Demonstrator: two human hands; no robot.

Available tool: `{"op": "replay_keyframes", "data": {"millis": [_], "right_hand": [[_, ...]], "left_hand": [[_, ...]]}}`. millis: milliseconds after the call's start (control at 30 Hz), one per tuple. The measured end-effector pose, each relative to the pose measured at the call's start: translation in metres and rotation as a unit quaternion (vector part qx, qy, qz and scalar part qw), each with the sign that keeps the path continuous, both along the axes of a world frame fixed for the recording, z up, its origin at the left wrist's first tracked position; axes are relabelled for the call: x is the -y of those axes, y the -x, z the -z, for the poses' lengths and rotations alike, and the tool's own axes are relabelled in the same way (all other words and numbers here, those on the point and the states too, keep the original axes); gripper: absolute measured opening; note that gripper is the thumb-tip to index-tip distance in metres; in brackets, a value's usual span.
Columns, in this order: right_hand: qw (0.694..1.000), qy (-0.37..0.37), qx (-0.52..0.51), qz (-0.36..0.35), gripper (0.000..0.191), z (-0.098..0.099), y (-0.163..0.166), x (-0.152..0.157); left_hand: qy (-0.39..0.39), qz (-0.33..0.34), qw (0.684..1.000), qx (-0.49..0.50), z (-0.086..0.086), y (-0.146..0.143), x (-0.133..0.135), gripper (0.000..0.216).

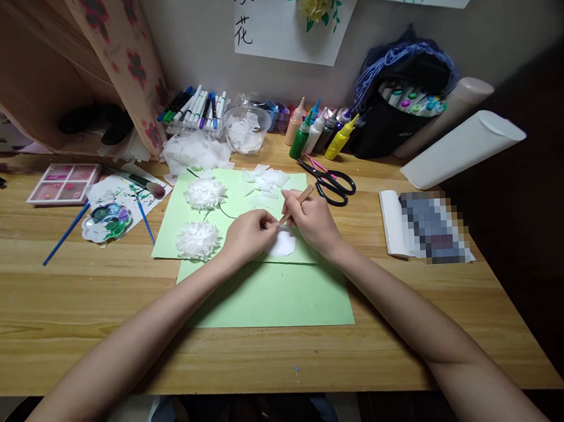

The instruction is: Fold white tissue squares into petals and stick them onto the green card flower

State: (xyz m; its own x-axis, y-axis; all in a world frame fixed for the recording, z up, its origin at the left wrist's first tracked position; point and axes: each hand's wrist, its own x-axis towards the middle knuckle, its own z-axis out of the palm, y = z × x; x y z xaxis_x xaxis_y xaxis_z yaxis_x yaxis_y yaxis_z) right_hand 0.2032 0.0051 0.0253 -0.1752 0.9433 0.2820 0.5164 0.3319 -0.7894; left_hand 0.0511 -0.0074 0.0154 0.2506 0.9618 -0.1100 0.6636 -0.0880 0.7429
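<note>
My right hand (313,219) grips a short, flat brown wooden stick (306,194), slanted with its lower end down by my left fingertips. My left hand (250,235) is closed in a pinch at that end; what lies between the fingers is too small to make out. Just below both hands is a round white piece (282,244) on the light green paper (244,208). Left of my hands, two fluffy white paper flowers (205,193) rest on the green paper, with thin dark curved lines beside them. Loose white paper squares (265,179) lie behind my hands.
Black-handled scissors (333,186) lie right of the paper. Paint bottles (301,134), a tub of white scraps (247,130) and markers (201,111) stand behind. A paint palette (107,221) and brushes are leftward. A white roll (395,224) lies rightward.
</note>
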Motion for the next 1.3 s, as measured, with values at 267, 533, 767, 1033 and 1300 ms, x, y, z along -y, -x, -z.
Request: {"op": "replay_keyframes", "data": {"millis": [267,533,767,1033,1300], "right_hand": [[0.993,-0.027,-0.118,0.014,0.045,0.017,-0.012,0.010],[0.994,-0.029,-0.105,0.012,0.046,0.020,-0.010,0.009],[0.995,-0.040,-0.092,0.022,0.046,0.024,-0.008,0.011],[0.995,-0.095,0.007,-0.036,0.045,0.018,-0.008,0.009],[0.994,-0.014,-0.109,0.013,0.049,0.014,-0.007,0.000]], "left_hand": [[-0.022,-0.025,0.999,-0.015,0.002,-0.001,0.002,0.017],[-0.022,-0.029,0.999,-0.016,0.003,-0.001,0.002,0.017],[-0.020,-0.030,0.999,-0.019,0.003,-0.002,0.001,0.018],[-0.033,-0.025,0.999,-0.010,0.005,-0.001,0.001,0.014],[-0.024,-0.023,0.999,-0.016,0.004,0.000,-0.002,0.017]]}}
